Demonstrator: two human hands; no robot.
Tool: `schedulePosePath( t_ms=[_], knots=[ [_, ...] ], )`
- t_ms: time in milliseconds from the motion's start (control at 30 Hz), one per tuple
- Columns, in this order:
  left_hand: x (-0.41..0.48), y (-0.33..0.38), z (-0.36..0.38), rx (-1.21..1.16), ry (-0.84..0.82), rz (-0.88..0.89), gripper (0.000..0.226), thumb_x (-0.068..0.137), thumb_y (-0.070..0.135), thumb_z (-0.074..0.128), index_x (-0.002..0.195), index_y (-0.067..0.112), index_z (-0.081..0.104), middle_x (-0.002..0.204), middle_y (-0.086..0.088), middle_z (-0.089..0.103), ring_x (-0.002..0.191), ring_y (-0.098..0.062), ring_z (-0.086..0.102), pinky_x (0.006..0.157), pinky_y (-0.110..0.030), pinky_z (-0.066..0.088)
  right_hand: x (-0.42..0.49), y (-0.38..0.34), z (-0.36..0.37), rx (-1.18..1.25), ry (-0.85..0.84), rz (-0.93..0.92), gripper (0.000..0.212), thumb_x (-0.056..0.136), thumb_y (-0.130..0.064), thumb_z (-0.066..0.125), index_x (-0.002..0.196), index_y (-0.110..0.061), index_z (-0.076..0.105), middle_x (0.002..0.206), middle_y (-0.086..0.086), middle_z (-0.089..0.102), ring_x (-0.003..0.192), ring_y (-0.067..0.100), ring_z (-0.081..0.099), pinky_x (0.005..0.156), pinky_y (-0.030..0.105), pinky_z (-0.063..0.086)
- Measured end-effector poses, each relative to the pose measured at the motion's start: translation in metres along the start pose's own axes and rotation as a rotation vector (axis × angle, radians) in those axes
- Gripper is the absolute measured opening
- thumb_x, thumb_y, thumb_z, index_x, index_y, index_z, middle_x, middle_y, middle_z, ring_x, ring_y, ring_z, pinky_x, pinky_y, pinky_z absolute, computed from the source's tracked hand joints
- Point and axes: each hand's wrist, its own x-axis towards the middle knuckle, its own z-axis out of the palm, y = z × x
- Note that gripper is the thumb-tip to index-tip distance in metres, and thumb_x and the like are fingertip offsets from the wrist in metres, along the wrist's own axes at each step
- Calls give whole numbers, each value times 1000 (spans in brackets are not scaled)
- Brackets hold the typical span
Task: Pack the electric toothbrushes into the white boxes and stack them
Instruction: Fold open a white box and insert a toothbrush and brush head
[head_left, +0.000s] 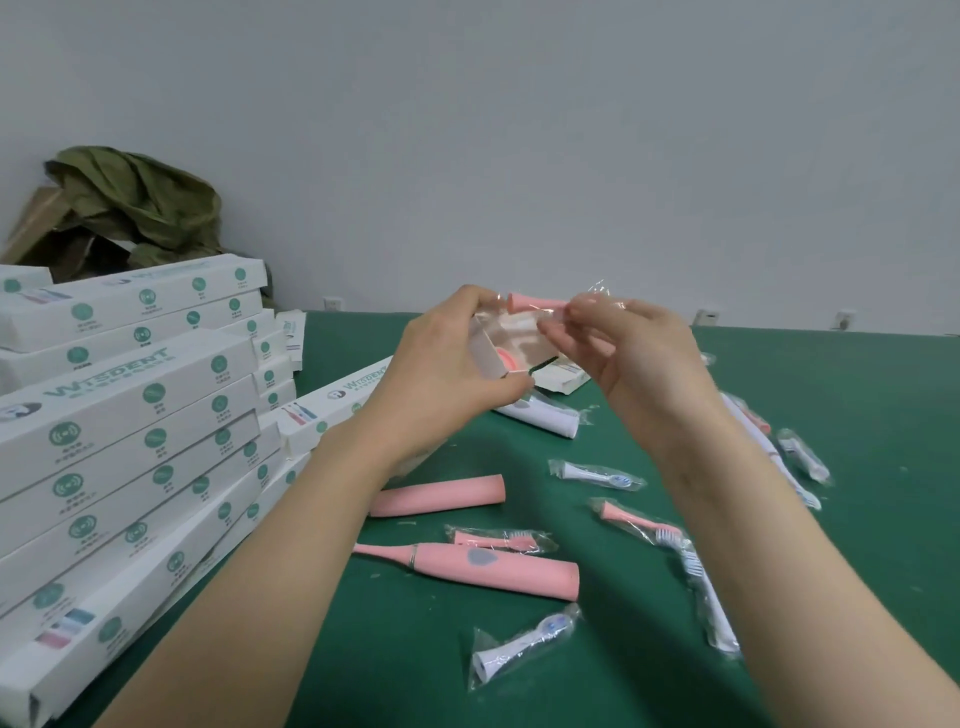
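Observation:
My left hand (447, 358) grips the open end of a white box (493, 353) held above the green table (395, 649); a pink toothbrush end shows inside the opening. My right hand (618, 343) pinches a pink brush head in a clear wrapper (535, 304) just above the box mouth. On the table below lie a pink toothbrush handle (441, 496) and a whole pink toothbrush (498, 569). A white handle (540, 418) lies under the box.
A tall stack of closed white boxes (130, 426) fills the left side. Several wrapped brush heads, pink (501, 538) and white (524, 647), are scattered at the front and right. An olive cloth on a cardboard carton (135, 208) sits against the wall.

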Motion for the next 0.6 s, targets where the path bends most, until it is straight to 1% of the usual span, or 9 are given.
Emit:
schedulePosePath(
  t_ms=[33,100,200,267,333,400,467,533,600],
  knots=[
    [0,1,0,6,-1,-1,55,67,30,78,116,27,53,100,20,53,87,0,49,70,2,31,1,3,-1,-55,68,-48,2,85,7,58,85,7,60,67,10,64,65,21,70,75,27,59],
    [0,4,0,28,-11,7,59,67,31,79,120,24,53,108,19,51,95,-2,46,75,5,28,1,6,-2,-189,142,-126,4,82,7,60,86,8,61,63,8,67,63,23,71,69,30,60],
    [0,7,-1,39,-23,28,61,68,29,79,122,23,53,109,20,52,97,0,45,77,5,28,-3,5,1,-329,129,-211,2,78,5,60,80,4,61,65,7,69,61,25,71,60,30,58],
    [0,8,-1,30,-16,36,59,66,29,80,119,24,54,102,23,52,92,1,47,76,3,30,-5,5,3,-425,105,-269,11,79,1,64,74,-9,63,65,2,70,65,23,72,60,30,57],
    [-1,9,1,14,-22,35,58,65,30,81,117,27,55,98,25,54,89,2,49,74,1,32,-9,9,6,-653,91,-361,12,80,-10,68,73,-20,65,67,-3,70,70,16,71,66,31,56],
    [-2,11,4,-11,-35,29,55,63,33,80,112,31,54,96,24,57,87,5,52,72,-1,35,-10,13,8,-872,45,-427,3,81,-19,69,80,-22,69,71,-10,67,71,5,65,67,24,49],
    [-3,14,6,-27,-42,29,54,61,37,74,110,31,54,92,26,56,86,14,50,70,-1,34,-9,13,9,-1048,-33,-439,11,85,-26,65,94,-26,72,82,-11,59,71,0,55,63,14,39],
    [-2,13,5,-44,-26,21,55,62,32,74,114,28,54,97,23,57,88,13,50,70,0,34,-8,11,9,-1065,-94,-421,18,88,-31,62,103,-29,71,87,-10,56,70,-2,51,60,9,34],
    [-1,11,2,-45,-7,7,59,65,27,78,120,26,54,107,18,58,91,4,53,72,0,34,-9,9,10,-930,-69,-420,16,86,-27,62,102,-25,67,79,-14,61,65,-3,54,57,8,37]
  ],
)
